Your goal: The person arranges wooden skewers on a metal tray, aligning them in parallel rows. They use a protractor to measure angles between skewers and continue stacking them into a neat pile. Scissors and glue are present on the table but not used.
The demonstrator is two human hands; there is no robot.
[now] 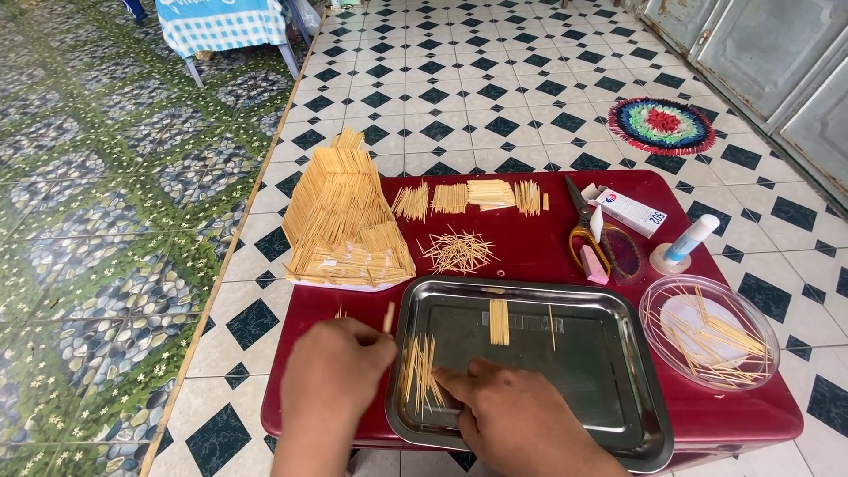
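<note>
My left hand (pixel 331 371) is curled at the left rim of a steel tray (pixel 618 389) and pinches a thin wooden stick (pixel 389 316) that points up. My right hand (pixel 508 411) lies inside the tray, fingertips pressing on a fanned bunch of toothpicks (pixel 417 371) at the tray's left end. A short glued row of sticks (pixel 499 321) lies in the tray's middle. A house-shaped stick model (pixel 340 216) stands at the red table's (pixel 530 252) back left.
Small stick panels (pixel 468 196) and a loose pile of sticks (pixel 458 251) lie behind the tray. Yellow-handled scissors (pixel 585 230), a white box (pixel 629 210) and a glue bottle (pixel 687 240) sit at right. A clear dish (pixel 711 331) holds more sticks. A round rug (pixel 661 125) lies on the tiled floor.
</note>
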